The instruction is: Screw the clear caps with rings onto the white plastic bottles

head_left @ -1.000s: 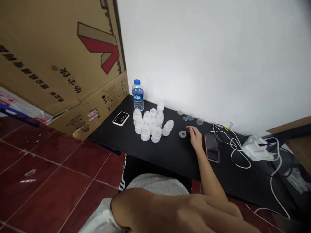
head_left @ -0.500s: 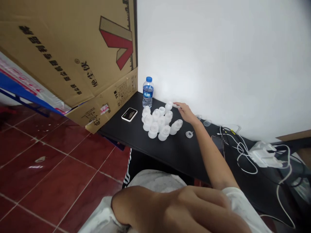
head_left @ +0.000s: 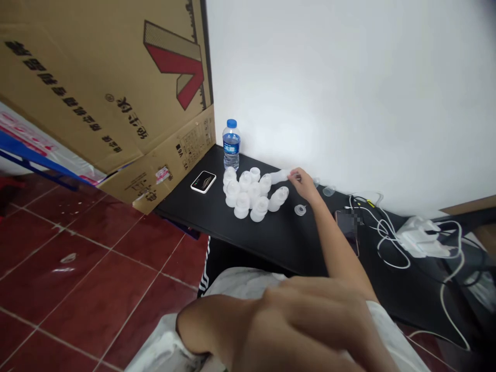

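At the back of the black table, my right hand [head_left: 304, 184] pinches the right end of a frosted white plastic bottle [head_left: 278, 177], which lies nearly level. The bottle's left end is close behind a cluster of several similar frosted bottles [head_left: 242, 201] standing together. At the cluster's right, another bottle [head_left: 279, 198] leans over. A small clear ring-shaped cap [head_left: 299, 210] is on the table below my right hand. My left hand [head_left: 310, 328] is very near the camera and blurred, its fingers bent; what they hold, if anything, is hidden.
A water bottle [head_left: 231, 145] with a blue cap stands by the wall, with a white-edged device [head_left: 203, 182] nearby. A large cardboard box [head_left: 116, 93] borders the left. Clear caps [head_left: 328, 190], a phone [head_left: 346, 232], white cables [head_left: 387, 232] and adapters [head_left: 418, 237] are at the right.
My right hand has drawn back from the wall and its fingers have closed on the bottle, which now lies level behind the cluster. My left hand stays near the camera, slightly shifted.
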The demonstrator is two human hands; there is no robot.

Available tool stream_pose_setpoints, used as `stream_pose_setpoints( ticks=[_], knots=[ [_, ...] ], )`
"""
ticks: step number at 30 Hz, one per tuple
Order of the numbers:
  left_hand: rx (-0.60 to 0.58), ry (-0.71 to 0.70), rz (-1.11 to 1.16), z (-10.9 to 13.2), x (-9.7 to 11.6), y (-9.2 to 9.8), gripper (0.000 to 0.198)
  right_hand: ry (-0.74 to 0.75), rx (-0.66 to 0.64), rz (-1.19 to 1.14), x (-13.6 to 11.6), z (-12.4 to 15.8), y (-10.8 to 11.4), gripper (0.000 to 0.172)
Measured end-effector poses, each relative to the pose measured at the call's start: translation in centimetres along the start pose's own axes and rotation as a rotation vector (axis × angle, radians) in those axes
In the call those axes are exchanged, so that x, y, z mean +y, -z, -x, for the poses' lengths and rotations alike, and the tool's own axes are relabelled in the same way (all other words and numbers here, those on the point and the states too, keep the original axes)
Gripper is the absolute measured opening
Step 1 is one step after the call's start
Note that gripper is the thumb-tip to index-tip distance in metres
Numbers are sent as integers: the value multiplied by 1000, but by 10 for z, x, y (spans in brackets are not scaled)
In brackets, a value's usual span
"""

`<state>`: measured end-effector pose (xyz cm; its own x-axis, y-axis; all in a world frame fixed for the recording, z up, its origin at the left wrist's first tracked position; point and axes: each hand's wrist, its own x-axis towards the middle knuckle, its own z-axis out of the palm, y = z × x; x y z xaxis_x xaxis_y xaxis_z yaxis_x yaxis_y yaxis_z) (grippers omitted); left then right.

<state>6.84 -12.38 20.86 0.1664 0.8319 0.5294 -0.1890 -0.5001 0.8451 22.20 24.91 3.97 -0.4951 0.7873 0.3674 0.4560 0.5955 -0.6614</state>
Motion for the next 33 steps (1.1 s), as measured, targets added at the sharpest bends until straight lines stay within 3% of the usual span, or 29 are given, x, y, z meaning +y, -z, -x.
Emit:
stream_pose_setpoints(
  ticks=[4, 5, 8, 10, 13, 17, 21, 23, 25, 28, 33],
  knots=[
    [181, -46, 156, -27, -27, 3, 58, -143, 338, -108, 20, 55, 22, 39],
    [204, -35, 151, -34, -42, 3, 54, -158, 442, -98, 24, 69, 26, 40],
    [211, 193, -85, -52, -106, -2, 35, -186, 675, -70, 30, 101, 34, 45],
    [136, 266, -256, -59, -159, -9, 26, -170, 704, -75, 30, 113, 34, 54],
    [123, 209, -569, -66, -235, -17, 43, -168, 644, -88, 31, 121, 31, 59],
    [186, 189, -777, -82, -302, -18, 44, -241, 506, -49, 40, 124, 27, 62],
    [254, 163, -739, -108, -333, -12, 25, -261, 385, -40, 48, 125, 27, 62],
    [326, 174, -686, -121, -342, -10, 33, -272, 410, -84, 48, 124, 28, 57],
    [456, 211, -444, -131, -350, -9, 44, -329, 449, -191, 47, 122, 29, 54],
    [610, 251, -32, -135, -360, -10, 56, -474, 533, -449, 45, 118, 29, 55],
    [650, 273, 75, -127, -363, -8, 54, -547, 566, -620, 39, 115, 31, 49]
  ],
)
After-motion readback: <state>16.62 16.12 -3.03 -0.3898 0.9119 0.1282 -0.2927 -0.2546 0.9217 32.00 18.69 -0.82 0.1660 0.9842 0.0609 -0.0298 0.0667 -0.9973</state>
